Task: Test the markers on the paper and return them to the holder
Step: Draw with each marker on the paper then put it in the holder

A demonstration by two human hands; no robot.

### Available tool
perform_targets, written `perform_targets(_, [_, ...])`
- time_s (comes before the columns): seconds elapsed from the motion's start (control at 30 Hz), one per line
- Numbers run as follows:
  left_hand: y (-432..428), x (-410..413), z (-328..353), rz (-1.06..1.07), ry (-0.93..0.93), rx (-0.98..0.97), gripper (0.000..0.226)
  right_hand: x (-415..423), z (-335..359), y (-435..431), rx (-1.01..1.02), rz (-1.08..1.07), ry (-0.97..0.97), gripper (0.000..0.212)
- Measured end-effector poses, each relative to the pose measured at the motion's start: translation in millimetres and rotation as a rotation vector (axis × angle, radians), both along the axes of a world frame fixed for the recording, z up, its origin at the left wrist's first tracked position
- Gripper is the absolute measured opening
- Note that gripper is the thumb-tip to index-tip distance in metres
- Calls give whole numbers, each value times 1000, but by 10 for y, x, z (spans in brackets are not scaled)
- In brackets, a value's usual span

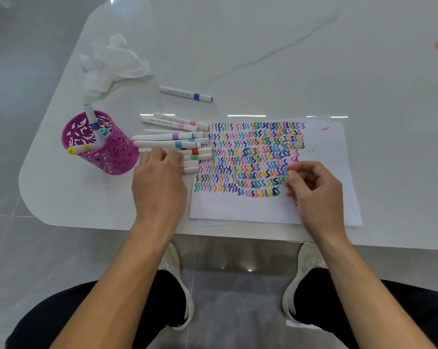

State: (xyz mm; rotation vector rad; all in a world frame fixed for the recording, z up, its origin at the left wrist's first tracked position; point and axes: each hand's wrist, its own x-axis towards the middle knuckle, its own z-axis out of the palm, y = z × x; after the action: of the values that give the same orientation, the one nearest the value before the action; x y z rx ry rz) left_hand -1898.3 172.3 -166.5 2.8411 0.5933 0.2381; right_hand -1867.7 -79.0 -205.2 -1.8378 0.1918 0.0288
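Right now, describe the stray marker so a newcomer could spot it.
Find the magenta holder at the table's left. Beyond the marker row beside it lies the stray marker. It alone lies apart, with a dark blue band.

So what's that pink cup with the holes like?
The holder is a round magenta cup, seemingly metal, its wall full of swirly holes. It stands upright on the table, left of the loose markers. Out of it stick a blue-banded marker, a teal-capped marker and a yellow marker leaning over the rim. The left hand is close beside it.
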Motion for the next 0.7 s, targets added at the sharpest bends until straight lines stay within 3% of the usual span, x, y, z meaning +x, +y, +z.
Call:
perform_targets(0.57, [-8, -38, 29, -24, 35, -35, 14, -5, -9, 6, 4, 12, -13, 7])
perform_targets(0.7, [-4, -42, 30, -41, 69, -6, 19, -2, -9, 1, 22, 21, -18, 9])
